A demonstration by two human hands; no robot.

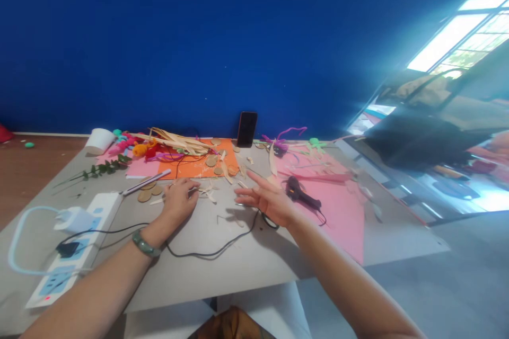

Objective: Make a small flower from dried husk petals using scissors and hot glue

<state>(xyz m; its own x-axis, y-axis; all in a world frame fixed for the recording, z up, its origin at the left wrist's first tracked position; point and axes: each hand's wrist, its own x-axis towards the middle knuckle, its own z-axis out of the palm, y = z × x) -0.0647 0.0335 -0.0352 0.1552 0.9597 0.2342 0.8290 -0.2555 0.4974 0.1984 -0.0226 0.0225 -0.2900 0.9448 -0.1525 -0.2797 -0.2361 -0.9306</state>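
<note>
My left hand (180,200) rests palm down on the grey table (222,270), fingers loosely bent and nothing visible in them. Beside it lie round wooden discs (145,196), a pen-like stick (147,182) and pale shredded scraps (210,192). Slightly above the tabletop, my right hand (268,200) is open with its fingers spread, and it appears to hold nothing. Under that hand a metallic piece and a black loop show only in part. Right of it, a black glue gun (302,195) lies on pink sheets (338,212).
A white power strip (97,222) with plugs is at left; a black cable (214,254) crosses the front. Along the back are a white cup (99,141), colourful pipe-cleaner pieces (145,148), dried strips (183,142), an orange sheet (191,169) and a phone (247,129) against the blue partition (222,42).
</note>
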